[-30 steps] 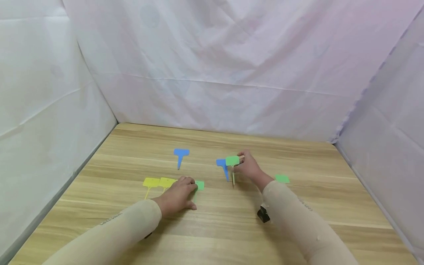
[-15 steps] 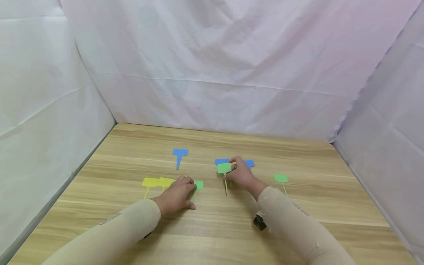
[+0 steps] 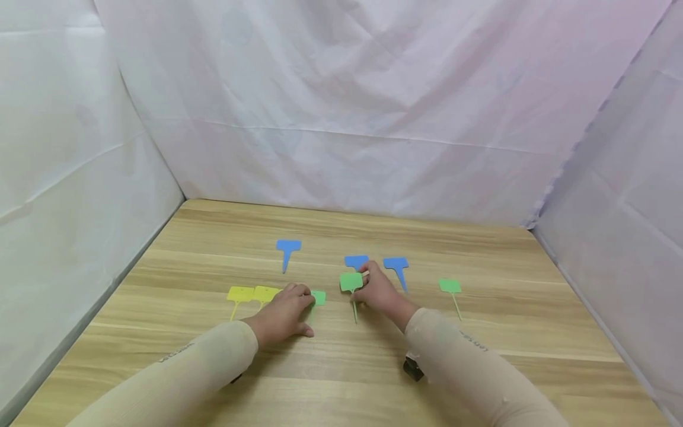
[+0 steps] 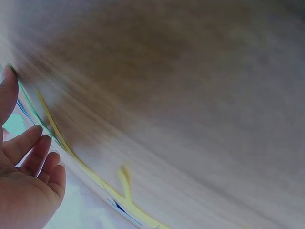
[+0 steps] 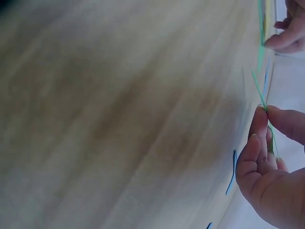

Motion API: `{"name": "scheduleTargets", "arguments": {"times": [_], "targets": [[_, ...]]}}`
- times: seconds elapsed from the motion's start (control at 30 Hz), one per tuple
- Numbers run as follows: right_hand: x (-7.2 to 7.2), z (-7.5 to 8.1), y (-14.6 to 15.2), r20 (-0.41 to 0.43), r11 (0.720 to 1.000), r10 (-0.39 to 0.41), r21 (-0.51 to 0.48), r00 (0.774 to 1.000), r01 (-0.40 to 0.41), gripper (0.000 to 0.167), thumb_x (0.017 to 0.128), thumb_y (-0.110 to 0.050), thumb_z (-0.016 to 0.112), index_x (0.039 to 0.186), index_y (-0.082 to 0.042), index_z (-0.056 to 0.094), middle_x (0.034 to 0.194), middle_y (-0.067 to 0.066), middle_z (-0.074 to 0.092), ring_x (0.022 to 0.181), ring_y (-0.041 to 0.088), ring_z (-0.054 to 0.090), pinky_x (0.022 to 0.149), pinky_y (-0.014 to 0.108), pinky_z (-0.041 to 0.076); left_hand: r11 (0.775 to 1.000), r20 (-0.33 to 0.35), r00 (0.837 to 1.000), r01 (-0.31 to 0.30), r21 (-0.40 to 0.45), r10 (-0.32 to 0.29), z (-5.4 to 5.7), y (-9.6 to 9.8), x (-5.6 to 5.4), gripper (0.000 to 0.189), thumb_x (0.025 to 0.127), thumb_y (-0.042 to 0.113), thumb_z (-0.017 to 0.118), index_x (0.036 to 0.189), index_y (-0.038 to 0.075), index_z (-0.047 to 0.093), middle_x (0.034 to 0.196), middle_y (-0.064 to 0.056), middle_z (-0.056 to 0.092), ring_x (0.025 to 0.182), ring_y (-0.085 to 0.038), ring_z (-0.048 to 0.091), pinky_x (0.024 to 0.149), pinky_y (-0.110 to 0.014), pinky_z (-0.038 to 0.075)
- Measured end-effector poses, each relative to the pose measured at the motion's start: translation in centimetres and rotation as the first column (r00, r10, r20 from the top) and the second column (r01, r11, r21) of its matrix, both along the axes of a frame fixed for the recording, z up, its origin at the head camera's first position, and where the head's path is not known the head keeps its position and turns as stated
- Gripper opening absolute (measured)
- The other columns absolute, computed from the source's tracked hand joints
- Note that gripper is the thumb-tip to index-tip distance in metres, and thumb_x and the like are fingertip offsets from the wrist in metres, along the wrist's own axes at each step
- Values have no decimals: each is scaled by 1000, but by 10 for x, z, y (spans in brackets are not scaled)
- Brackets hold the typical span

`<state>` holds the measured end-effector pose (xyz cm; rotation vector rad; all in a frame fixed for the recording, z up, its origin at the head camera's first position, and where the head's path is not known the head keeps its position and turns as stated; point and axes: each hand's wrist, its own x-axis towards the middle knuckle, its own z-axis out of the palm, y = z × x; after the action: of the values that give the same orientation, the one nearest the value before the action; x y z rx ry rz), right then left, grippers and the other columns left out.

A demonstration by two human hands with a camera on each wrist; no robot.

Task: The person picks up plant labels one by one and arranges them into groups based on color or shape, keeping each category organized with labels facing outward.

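Observation:
My right hand (image 3: 377, 290) pinches a green plant label (image 3: 350, 281) between thumb and fingers, its thin stake pointing down toward me. In the right wrist view the held label (image 5: 258, 85) appears edge-on at the fingertips. To its left, my left hand (image 3: 284, 314) rests low at the table, fingers loosely bent and thumb apart, fingertips at the edge of another green label (image 3: 319, 298). Left of that hand lie yellow plant labels (image 3: 241, 293) side by side, partly covered by it. A blue plant label (image 3: 356, 260) lies just behind my right hand, its stake hidden.
Two more blue labels lie on the wooden table (image 3: 341, 379): a left one (image 3: 289, 245) and a right one (image 3: 396, 263). Farther right is a green label (image 3: 450, 286). White cloth walls (image 3: 341, 118) enclose the back and sides.
My right hand has moved left and toward me with the green label, from beside the middle blue label to in front of it, uncovering the right blue label. The left hand has stayed put.

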<state>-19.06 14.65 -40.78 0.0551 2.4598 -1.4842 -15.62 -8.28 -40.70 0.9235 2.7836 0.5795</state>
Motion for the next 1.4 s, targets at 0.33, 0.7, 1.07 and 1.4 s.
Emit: {"name": "scheduleTargets", "arguments": {"times": [0.33, 0.7, 1.07, 1.4], "targets": [[9, -1, -8, 2, 1000, 7, 12, 1000, -7, 61, 75, 10, 74, 123, 0, 38, 89, 12, 57, 65, 16, 54, 55, 24, 45, 1000, -10, 1000, 6, -2, -6, -1, 0, -2, 58, 75, 29, 82, 118, -5, 62, 118, -11, 55, 110, -28, 47, 97, -43, 42], [13, -1, -17, -4, 998, 47, 34, 999, -46, 58, 73, 10, 75, 118, 0, 39, 85, 11, 59, 67, 16, 54, 58, 24, 44, 1000, 1, 1000, 8, -5, -8, -4, -1, -4, 59, 75, 30, 82, 119, -4, 62, 119, -10, 54, 111, -27, 46, 98, -42, 41], [18, 3, -24, 11, 997, 71, 9, 997, -71, 57, 75, 12, 72, 118, 1, 36, 84, 12, 62, 63, 14, 54, 56, 23, 44, 1000, 7, 1000, 22, -2, -22, -2, -2, -4, 58, 76, 29, 81, 119, -4, 62, 119, -10, 53, 111, -27, 46, 98, -43, 41], [23, 3, -29, 4, 997, 72, 38, 997, -72, 55, 75, 12, 72, 116, 0, 37, 81, 9, 61, 62, 14, 50, 55, 23, 42, 1000, 2, 1000, 30, 7, -30, -2, -3, -5, 58, 76, 29, 81, 119, -4, 62, 119, -11, 53, 112, -28, 46, 99, -43, 40]]}}
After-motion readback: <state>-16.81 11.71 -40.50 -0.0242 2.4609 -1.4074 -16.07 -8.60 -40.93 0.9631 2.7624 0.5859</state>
